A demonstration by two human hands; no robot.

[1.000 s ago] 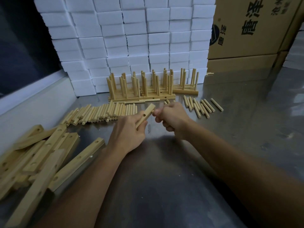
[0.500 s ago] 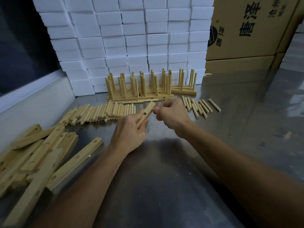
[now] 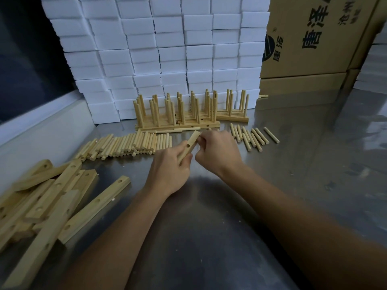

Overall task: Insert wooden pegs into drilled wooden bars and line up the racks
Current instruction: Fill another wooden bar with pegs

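My left hand [image 3: 170, 166] grips a drilled wooden bar [image 3: 191, 143] that slants up to the right, one hole showing on its face. My right hand [image 3: 217, 151] is curled at the bar's upper end, fingertips against it; whatever it pinches is hidden. A long row of loose pegs [image 3: 125, 144] lies left of my hands, and a smaller group of pegs [image 3: 251, 136] lies to the right. Finished racks [image 3: 188, 114] with upright pegs stand in a line at the back. A pile of drilled bars [image 3: 52, 197] lies at the near left.
The steel table [image 3: 293, 174] carries everything. A wall of white foam blocks [image 3: 167, 49] rises behind the racks. Brown cardboard boxes [image 3: 314, 38] stand at the back right. A raised ledge [image 3: 41, 126] runs along the left edge.
Both hands stay together at the bar with only small shifts; the bar's hole now shows more plainly between my left fingers. The camera has moved slightly.
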